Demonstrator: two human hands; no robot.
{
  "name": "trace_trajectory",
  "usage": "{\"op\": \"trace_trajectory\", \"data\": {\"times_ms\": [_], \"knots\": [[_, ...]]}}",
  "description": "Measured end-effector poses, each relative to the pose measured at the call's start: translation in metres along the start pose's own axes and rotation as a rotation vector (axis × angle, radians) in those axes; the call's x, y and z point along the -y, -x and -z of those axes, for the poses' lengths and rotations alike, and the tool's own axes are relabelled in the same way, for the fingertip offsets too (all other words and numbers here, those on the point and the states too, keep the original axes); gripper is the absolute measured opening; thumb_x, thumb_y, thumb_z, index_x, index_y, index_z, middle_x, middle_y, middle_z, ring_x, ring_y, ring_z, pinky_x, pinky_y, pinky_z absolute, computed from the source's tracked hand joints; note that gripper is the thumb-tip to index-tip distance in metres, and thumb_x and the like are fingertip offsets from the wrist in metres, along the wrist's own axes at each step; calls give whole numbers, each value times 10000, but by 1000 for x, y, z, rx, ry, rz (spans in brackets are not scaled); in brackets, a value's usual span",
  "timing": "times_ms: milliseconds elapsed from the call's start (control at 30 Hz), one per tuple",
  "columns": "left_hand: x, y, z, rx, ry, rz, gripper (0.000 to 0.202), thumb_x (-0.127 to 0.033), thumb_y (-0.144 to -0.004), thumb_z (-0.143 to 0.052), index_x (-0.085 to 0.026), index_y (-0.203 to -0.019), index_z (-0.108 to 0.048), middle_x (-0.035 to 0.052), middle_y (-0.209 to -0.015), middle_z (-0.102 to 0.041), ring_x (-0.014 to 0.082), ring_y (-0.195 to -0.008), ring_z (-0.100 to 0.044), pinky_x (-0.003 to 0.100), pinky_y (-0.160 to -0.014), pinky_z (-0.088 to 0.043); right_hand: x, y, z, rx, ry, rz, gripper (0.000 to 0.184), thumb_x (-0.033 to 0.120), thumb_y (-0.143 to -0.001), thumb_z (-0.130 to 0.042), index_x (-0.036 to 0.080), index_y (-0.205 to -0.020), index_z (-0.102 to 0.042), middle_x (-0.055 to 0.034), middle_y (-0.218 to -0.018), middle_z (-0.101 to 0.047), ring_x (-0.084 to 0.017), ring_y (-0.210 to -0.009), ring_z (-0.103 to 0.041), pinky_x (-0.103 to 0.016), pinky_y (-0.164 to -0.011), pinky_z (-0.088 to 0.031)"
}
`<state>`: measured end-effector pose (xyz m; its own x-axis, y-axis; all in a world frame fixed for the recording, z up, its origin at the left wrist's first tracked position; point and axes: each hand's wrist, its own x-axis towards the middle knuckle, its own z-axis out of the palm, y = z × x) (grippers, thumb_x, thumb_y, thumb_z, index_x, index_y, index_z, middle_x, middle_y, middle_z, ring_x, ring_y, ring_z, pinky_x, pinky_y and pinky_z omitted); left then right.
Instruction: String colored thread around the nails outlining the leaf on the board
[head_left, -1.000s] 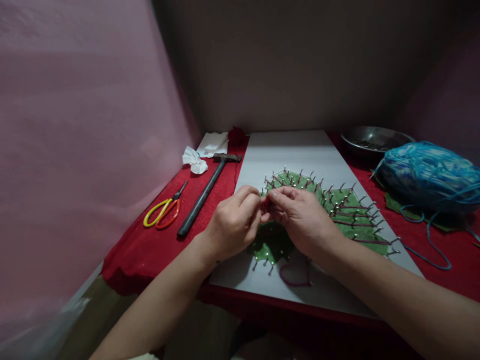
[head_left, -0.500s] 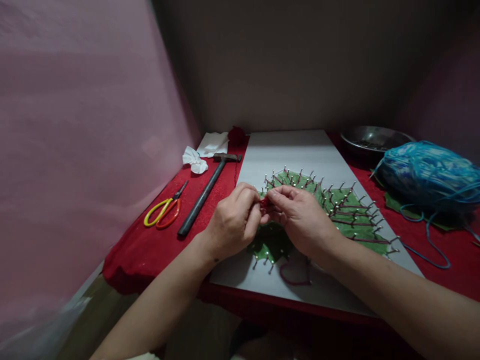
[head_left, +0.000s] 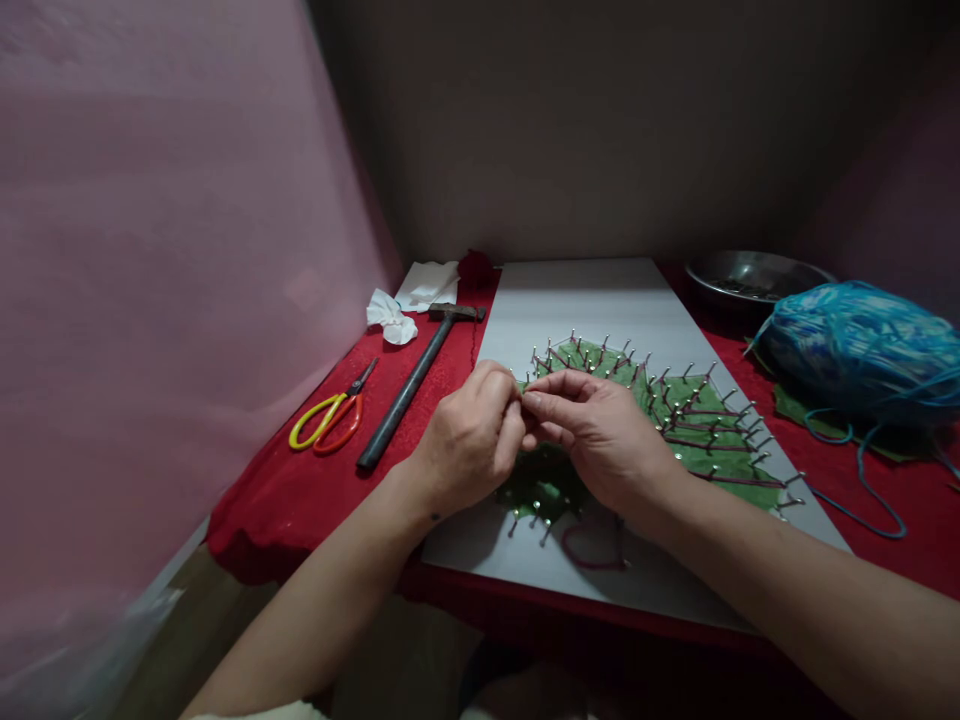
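My left hand (head_left: 474, 428) and my right hand (head_left: 604, 428) meet over the left part of a green leaf-like shape (head_left: 694, 395). Both are closed, fingertips pinched together on red yarn that is mostly hidden between them. Under them lies a white board (head_left: 577, 295), where nails (head_left: 712, 372) stand around and inside the green shape. Dark red yarn (head_left: 705, 444) is strung between nails on the right side. Near the board's front edge, a loose loop of the yarn (head_left: 592, 563) hangs by a nail.
On the red cloth (head_left: 277, 520) to the left lie scissors (head_left: 330, 420), a hammer (head_left: 412, 390), crumpled tissue (head_left: 391, 318) and a small red yarn ball (head_left: 475, 268). To the right are a metal bowl (head_left: 757, 265) and a big blue yarn skein (head_left: 862, 345). A pink sheet (head_left: 165, 300) hangs at left.
My right fingertips have moved slightly left, closer against my left fingers. The red yarn that showed between them is now mostly covered. The view has shifted a little.
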<state>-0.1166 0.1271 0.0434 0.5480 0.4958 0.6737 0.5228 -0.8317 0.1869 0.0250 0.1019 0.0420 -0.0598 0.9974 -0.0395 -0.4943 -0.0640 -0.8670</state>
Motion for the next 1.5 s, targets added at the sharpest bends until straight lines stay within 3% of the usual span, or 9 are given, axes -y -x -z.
{"op": "trace_trajectory", "data": {"times_ms": [200,333,633,1267,1367,1500], "knots": [[-2,1,2,-63,56,23,111,-86,-847,-419,-143,-878,-510,66,-856,-556,141,-811,-546,277,-716,-482,-1,-3,3,-15,-45,-59,144,206,-620,-755,128,-646,-637,-22,-606,-623,-121,-534,-603,-238,-494,-499],[-3,2,4,-103,86,52,101,-97,-813,-502,-135,-904,-524,47,-836,-541,112,-709,-513,236,-616,-451,-2,-4,6,-9,-64,-67,141,209,-646,-741,122,-665,-632,-31,-628,-641,-116,-522,-605,-236,-504,-507],[0,0,4,-30,109,30,89,-90,-858,-473,-134,-806,-530,34,-772,-533,111,-712,-511,234,-636,-441,0,-3,4,-14,-49,-56,142,179,-651,-724,142,-638,-587,-16,-606,-632,-112,-500,-600,-236,-507,-513],[-1,2,11,171,330,-1,77,-112,-867,-450,-152,-826,-502,37,-792,-524,112,-698,-491,243,-625,-422,4,-2,4,-83,67,80,154,271,-767,-644,200,-753,-509,27,-548,-613,-130,-438,-591,-234,-386,-492],[-3,2,13,152,385,78,84,-157,-871,-488,-144,-803,-536,35,-780,-541,114,-719,-508,251,-664,-428,3,-2,3,-68,88,74,169,281,-762,-653,200,-755,-505,34,-540,-614,-117,-412,-576,-218,-378,-484],[-7,-2,17,83,539,413,181,-277,-883,-509,-144,-770,-557,7,-712,-551,93,-647,-517,225,-607,-424,2,2,1,-26,121,50,184,321,-759,-661,206,-787,-520,32,-546,-624,-136,-446,-602,-237,-386,-504]]}}
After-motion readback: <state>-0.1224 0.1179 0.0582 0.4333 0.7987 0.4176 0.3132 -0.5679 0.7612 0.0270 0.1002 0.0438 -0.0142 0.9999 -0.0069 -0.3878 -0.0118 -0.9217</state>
